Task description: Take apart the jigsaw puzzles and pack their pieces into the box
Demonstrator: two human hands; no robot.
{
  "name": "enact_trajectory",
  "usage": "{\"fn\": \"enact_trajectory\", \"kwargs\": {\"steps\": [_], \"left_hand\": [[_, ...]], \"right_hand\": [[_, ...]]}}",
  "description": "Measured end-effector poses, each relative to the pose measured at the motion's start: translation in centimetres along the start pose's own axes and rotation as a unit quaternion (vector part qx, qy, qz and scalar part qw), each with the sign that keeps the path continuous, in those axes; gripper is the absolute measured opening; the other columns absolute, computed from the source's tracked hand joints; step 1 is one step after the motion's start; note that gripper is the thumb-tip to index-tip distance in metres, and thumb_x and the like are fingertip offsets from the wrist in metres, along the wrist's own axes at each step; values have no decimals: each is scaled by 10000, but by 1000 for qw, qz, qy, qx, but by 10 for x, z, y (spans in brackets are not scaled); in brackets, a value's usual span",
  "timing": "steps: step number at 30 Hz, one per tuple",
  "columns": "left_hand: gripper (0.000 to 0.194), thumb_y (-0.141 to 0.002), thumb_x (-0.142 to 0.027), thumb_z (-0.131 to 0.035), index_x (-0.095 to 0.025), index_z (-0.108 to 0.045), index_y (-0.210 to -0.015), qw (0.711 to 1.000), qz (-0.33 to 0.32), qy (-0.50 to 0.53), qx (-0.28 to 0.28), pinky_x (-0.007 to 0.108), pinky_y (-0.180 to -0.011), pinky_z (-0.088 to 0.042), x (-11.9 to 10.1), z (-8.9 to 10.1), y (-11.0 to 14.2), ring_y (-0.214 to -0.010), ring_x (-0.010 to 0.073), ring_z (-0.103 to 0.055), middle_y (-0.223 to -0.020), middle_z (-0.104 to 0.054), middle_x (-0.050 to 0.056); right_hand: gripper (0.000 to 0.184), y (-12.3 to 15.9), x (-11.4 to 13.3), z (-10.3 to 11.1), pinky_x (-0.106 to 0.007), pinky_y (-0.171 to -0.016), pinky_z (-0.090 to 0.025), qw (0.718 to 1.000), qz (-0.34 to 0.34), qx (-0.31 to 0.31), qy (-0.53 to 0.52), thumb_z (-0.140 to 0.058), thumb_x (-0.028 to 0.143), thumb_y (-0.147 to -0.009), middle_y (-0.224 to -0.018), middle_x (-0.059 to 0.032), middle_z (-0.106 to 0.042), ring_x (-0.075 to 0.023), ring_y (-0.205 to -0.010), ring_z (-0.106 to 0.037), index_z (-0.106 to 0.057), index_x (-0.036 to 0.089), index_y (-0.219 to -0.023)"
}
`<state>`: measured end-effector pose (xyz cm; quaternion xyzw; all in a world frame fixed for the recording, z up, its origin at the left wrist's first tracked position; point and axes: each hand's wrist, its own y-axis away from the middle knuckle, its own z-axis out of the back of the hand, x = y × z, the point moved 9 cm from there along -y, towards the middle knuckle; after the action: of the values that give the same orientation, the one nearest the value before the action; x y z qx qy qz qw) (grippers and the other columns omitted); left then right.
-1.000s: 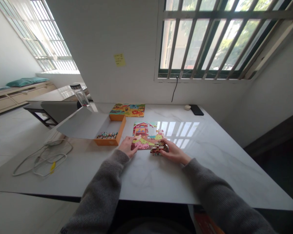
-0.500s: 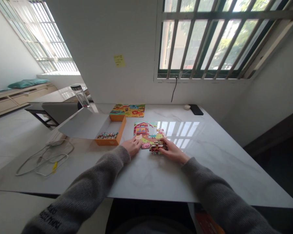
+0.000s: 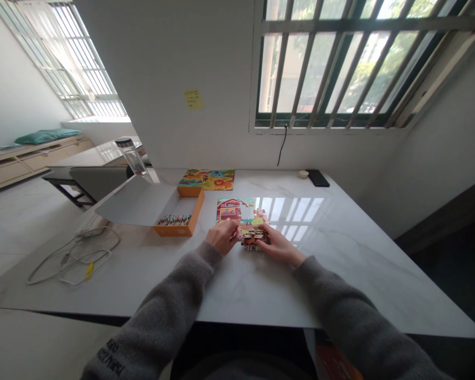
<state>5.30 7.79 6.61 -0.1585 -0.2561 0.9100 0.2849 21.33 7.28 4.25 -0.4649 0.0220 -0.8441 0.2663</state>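
A partly assembled jigsaw puzzle (image 3: 229, 209) with a red barn picture lies flat on the table, a gap showing in its middle. My right hand (image 3: 280, 246) is closed around a small pile of puzzle pieces (image 3: 253, 241) at the puzzle's lower right. Over the puzzle's lower left corner is my left hand (image 3: 222, 236), its fingers drawn together in a pinch. Something pinkish shows at those fingertips, but I cannot make out whether it is a held piece or part of the puzzle below.
An orange box (image 3: 178, 230) with more pieces standing in it is left of the puzzle. Behind lies a colourful animal picture board (image 3: 208, 179). A black phone (image 3: 319, 178) and small white object (image 3: 303, 174) are back right; a white cable (image 3: 65, 258) lies left.
My left hand has moved right, over the puzzle's lower left part, and its fingers have curled in. My right hand and the pieces in it have stayed nearly still.
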Motion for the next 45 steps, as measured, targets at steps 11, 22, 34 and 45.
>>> {"fn": "enact_trajectory", "kwargs": {"steps": [11, 22, 34, 45], "left_hand": [[485, -820, -650, -606, -180, -570, -935, 991, -129, 19, 31, 450, -828, -482, -46, -10, 7, -923, 287, -528, -977, -591, 111], [418, -860, -188, -577, -178, -485, -1268, 968, -8, 247, -28, 357, -769, -541, -11, -14, 20, -862, 202, -564, -953, -572, 65], [658, -842, -424, -650, -188, -368, -1388, 985, 10, 161, 64, 480, -928, -465, -19, -41, 30, -1083, 309, -546, -1184, -553, 138], [702, -826, -330, -613, -155, -295, -1427, 981, 11, 163, 104, 487, -987, -425, -29, -39, 31, -1168, 321, -524, -1296, -540, 171]], "right_hand": [[407, 3, 8, -2, -450, -988, -463, 1000, 10, -4, 19, -622, 270, -855, -1220, -130, -639, -272, -1127, -598, -549, 170, -1243], [391, 2, 2, 2, -468, -989, -456, 999, 11, -4, 35, -651, 275, -854, -1210, -130, -628, -292, -1144, -566, -571, 179, -1225], [442, 9, 8, -14, -413, -985, -504, 994, 14, 89, -59, -635, 261, -888, -1279, -83, -617, -232, -1117, -621, -511, 237, -1312], [613, 17, 30, -36, -511, -1120, -385, 992, 71, 83, 58, -489, 139, -891, -1427, -162, -465, -277, -1343, -444, -286, 187, -1467]]}}
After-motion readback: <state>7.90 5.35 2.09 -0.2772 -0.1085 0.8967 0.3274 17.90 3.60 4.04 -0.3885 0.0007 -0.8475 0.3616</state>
